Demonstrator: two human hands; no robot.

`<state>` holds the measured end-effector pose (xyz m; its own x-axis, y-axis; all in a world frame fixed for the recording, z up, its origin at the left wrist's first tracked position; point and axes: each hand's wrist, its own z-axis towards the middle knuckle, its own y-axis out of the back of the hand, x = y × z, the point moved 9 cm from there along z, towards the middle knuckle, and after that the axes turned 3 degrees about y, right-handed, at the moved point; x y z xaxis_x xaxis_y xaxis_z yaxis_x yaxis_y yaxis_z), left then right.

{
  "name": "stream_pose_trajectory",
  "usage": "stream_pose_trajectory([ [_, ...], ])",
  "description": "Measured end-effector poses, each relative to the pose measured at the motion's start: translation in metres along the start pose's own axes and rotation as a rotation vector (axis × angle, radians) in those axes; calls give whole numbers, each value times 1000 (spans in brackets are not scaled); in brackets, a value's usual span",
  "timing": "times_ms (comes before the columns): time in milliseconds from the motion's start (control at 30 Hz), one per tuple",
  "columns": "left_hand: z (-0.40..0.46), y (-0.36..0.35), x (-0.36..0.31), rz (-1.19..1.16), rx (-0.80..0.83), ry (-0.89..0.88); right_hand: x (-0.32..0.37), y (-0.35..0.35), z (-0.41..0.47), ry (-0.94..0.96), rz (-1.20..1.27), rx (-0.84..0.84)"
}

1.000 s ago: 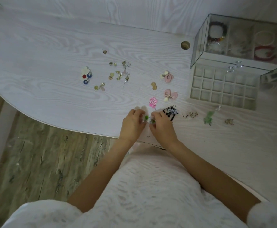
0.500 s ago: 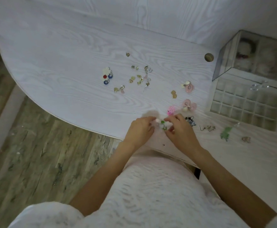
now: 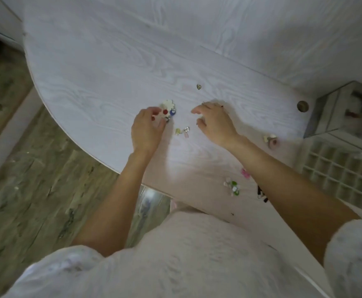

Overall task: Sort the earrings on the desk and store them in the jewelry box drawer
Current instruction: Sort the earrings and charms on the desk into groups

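- Dim, cool, bluish indoor light; no glare.
- Soft shadows thrown on desk (image 3: 115,67) beyond both hands.
- Motion blur throughout, worst at jewelry box (image 3: 345,112) and drawer (image 3: 343,175).
- Wide-angle bending at edges.

Lay bare across the far and left surface (image 3: 111,67), open to approach. Stood crowded between the hands: flower earrings (image 3: 168,108) and small charms (image 3: 182,131). Blocked at right by glass box (image 3: 345,110) and gridded drawer (image 3: 339,168).

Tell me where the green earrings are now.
Head view: the green earrings lie near the desk's front edge, under the right forearm, left of the black earring.
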<state>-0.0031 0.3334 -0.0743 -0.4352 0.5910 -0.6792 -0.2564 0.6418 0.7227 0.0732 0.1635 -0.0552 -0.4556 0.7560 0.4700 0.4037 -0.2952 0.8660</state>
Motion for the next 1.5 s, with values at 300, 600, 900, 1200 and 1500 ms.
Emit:
stream_pose_trajectory([
  [300, 15, -18, 2, 206, 108, -19, 52, -47, 66, 243, -173, 163],
  [600, 6, -13, 7, 247, 184, -199, 20, 2, 18, 51, 208, -145],
  [900, -41, 2, 9, -46, 63, 80, -44, 25, -161, -271, 636, -365],
  [1200, -193, -95, -92, -66, 555, -203, -119, -2, -311, -513, 389, -343],
  [1500, -250, -164, -111, 191, 571, -214, -146, -23, -343, -640, 495, -338],
])
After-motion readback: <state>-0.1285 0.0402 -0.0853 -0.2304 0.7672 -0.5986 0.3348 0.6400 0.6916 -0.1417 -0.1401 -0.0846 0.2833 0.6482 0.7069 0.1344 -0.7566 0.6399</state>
